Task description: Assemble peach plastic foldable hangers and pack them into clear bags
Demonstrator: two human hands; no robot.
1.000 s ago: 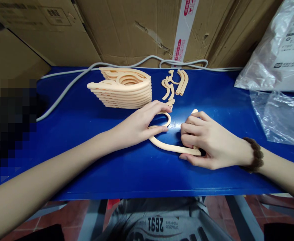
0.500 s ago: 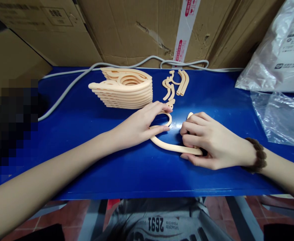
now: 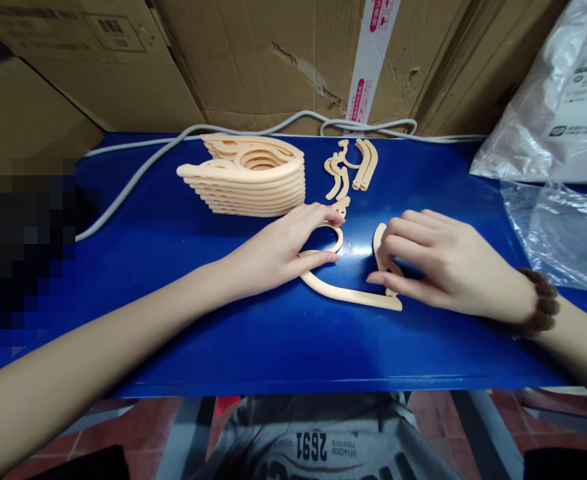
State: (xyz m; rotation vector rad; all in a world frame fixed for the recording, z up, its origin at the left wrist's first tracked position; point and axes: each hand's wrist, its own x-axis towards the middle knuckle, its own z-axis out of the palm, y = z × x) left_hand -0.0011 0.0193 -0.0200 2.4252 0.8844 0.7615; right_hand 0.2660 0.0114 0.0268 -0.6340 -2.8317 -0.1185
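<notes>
My left hand (image 3: 298,243) lies over a beige plastic folding hanger (image 3: 348,295), thumb and fingertips on either side of its looped part. The hanger's long arm runs right along the blue tabletop, and its end is uncovered. My right hand (image 3: 428,263) is curled over a short curved hanger piece (image 3: 379,237) beside that end, with thumb and fingers around it; part of the piece is hidden under the fingers. Behind my left hand sits a stack of beige folded hangers (image 3: 253,180). Small loose hanger parts (image 3: 341,170) lie to the right of the stack.
The blue tabletop (image 3: 253,340) ends at a straight front edge. A grey cable (image 3: 138,177) runs along its back, against large cardboard boxes (image 3: 273,73). A clear plastic bag (image 3: 548,133) with a label stands at the back right, its loose film (image 3: 563,233) spreading forward.
My right hand has let go of the long arm's end and shifted slightly up and right, onto the short curved piece. My left hand and the hanger stay almost still.
</notes>
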